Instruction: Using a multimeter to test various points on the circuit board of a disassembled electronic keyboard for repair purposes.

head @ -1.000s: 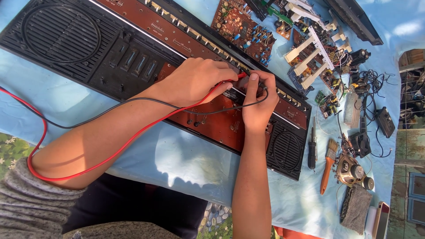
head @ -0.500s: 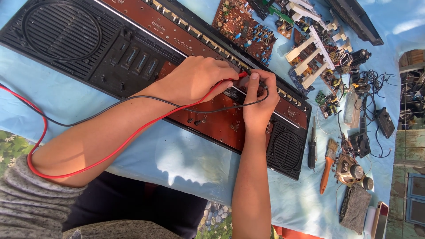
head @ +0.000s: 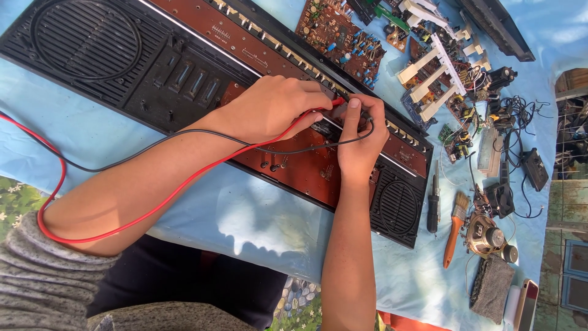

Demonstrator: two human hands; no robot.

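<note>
A long black keyboard case (head: 92, 67) lies open on a light blue cloth, with a brown circuit board (head: 306, 165) inside it. My left hand (head: 272, 110) rests over the board and grips a red test probe (head: 327, 109), whose red lead (head: 122, 227) loops back past my arm. My right hand (head: 361, 138) pinches a black test probe (head: 349, 110) just beside it, and the black lead (head: 184, 138) runs off to the left. Both probe tips meet the board under my fingers and are partly hidden.
A second green-brown circuit board (head: 340, 34) lies beyond the case. White key pieces (head: 435, 67), small parts and black wires (head: 520, 122) crowd the right. A black screwdriver (head: 433, 205), an orange-handled brush (head: 454, 227), a small speaker (head: 487, 236) and a grey cloth (head: 492, 288) lie near the cloth's right edge.
</note>
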